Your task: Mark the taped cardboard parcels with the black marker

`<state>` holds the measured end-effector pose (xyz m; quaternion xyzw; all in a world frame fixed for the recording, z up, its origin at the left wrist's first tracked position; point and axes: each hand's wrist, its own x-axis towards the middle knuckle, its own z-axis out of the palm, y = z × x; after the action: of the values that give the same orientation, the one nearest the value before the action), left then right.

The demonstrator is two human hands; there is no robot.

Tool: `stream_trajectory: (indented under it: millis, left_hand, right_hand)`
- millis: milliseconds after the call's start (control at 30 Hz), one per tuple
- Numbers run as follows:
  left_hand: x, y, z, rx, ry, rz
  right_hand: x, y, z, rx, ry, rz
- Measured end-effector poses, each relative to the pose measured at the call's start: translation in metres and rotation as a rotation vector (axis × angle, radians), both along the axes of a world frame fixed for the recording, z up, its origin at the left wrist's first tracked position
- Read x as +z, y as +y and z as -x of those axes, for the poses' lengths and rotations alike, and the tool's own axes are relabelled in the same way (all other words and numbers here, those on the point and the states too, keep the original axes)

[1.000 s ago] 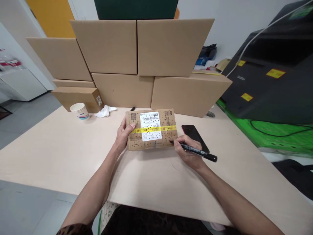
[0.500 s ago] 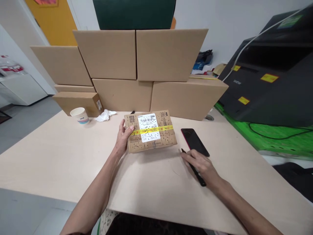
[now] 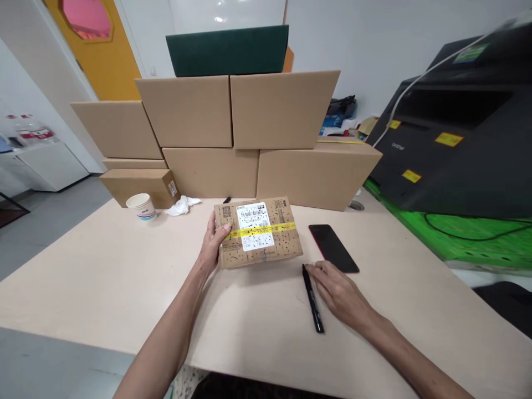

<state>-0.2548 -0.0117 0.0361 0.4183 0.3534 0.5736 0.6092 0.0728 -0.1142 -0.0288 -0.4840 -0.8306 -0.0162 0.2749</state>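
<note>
A small brown parcel (image 3: 282,244) with a white label and a yellow tape band lies on the beige table (image 3: 103,277). My left hand (image 3: 215,241) grips its left edge, thumb on top. A black marker pen (image 3: 312,298) lies flat on the table in front of the parcel's right corner. My right hand (image 3: 338,291) rests palm down just right of the pen, fingers spread and holding nothing. A black phone (image 3: 333,248) lies face up beyond that hand.
Large cardboard boxes (image 3: 233,133) are stacked along the table's far edge, with a green box on top. A paper cup (image 3: 141,205) and a crumpled tissue (image 3: 181,205) sit at the back left. A black printer (image 3: 461,138) stands at the right on a green surface.
My right hand drew the marker away from the parcel, laid it on the table and let go. My left hand kept its hold on the parcel. The view tilted upward.
</note>
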Motion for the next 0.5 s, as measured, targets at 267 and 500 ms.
stream_trajectory:
  millis: [267,500]
  left_hand:
    - [-0.005,0.003,0.000,-0.030,-0.003,0.011]
    - [-0.006,-0.003,0.000,-0.047,0.017,-0.091]
  right_hand:
    - [0.000,0.015,-0.031,-0.415,0.177,-0.036]
    - [0.036,0.033,0.010,-0.253,0.784,0.346]
